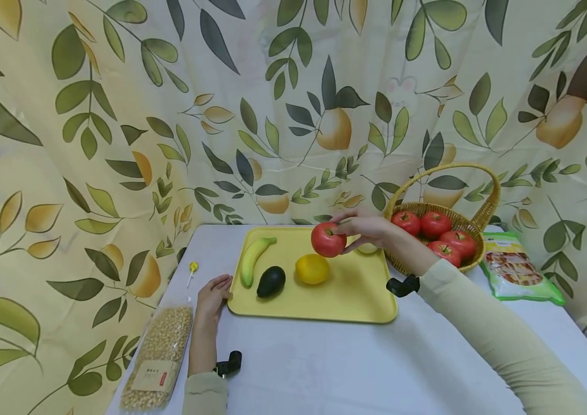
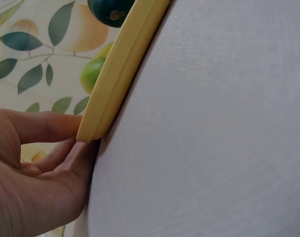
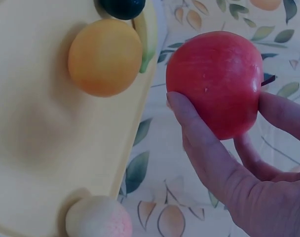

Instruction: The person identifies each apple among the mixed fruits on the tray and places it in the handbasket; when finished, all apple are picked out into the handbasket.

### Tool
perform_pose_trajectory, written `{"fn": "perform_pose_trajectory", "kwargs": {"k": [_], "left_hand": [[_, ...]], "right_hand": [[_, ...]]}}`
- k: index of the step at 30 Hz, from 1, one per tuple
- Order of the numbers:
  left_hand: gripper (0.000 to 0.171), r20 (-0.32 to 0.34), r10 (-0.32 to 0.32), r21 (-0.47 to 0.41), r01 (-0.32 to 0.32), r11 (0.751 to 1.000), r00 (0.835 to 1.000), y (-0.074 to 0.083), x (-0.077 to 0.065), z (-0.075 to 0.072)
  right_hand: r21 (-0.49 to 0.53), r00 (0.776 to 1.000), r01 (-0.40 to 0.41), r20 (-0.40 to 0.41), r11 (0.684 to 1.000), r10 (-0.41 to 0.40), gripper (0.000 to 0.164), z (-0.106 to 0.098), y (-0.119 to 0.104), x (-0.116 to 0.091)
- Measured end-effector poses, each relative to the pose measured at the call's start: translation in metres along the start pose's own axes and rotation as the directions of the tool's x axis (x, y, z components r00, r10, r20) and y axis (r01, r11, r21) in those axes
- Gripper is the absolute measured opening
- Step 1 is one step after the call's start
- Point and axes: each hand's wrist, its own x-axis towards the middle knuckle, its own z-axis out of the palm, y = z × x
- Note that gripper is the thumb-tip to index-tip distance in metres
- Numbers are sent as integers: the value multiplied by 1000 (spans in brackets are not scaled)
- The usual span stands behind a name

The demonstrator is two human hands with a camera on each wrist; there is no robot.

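Observation:
My right hand [image 1: 363, 226] holds a red apple [image 1: 328, 240] above the back of a yellow tray [image 1: 356, 305]. Thumb and fingers curl around the apple's sides in the right wrist view, where its dark stem shows. At the tray's left edge, my left hand [image 1: 214, 295] grips the rim, fingers on both sides of it in the left wrist view. On the tray lie a banana [image 1: 256, 259], a dark avocado [image 1: 271, 281] and a yellow oval fruit [image 1: 312, 270]. A pale peach with a pink blush [image 3: 98, 218] sits at the back right, mostly covered by the right hand in the head view.
A wicker basket [image 1: 472, 214] with a tall handle holds several red apples [image 1: 436, 225] at the back right. Beside it lies a green snack bag [image 1: 516, 268]. Left of the tray are a yellow lollipop [image 1: 193, 267] and a clear bag of pale beans [image 1: 161, 340]. Patterned curtain hangs behind.

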Motion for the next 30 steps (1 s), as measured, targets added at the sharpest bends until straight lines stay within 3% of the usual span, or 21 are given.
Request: {"fn": "perform_pose_trajectory", "kwargs": {"k": [11,30], "left_hand": [[66,-10,29,4,-29,1000,1000,2,1,2],[69,-5,10,-3,-10,1000,1000,0,-1,1]], "right_hand": [[-5,999,-16,-36,1000,16,49,-13,3,-10],[-25,999,-26,-49,999,25,54,-40,13,-31]]}}
